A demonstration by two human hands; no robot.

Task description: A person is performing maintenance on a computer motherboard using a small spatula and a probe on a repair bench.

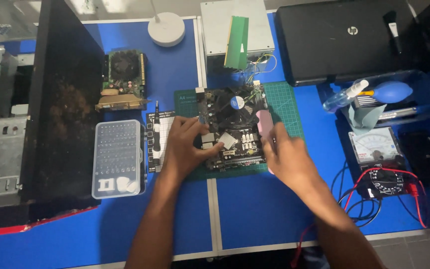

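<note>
the motherboard (232,127) lies flat on the green cutting mat (287,107), in the middle of the blue table (255,209). the left hand (187,147) rests on the left edge of the board, fingers bent, thumb pointing to its small grey heatsink (227,141). the right hand (287,157) is at the right edge of the board, just beside a pink flat object (264,123); it is blurred, so i cannot tell if it holds something. a clear bit case (118,159) lies left of the left hand.
</note>
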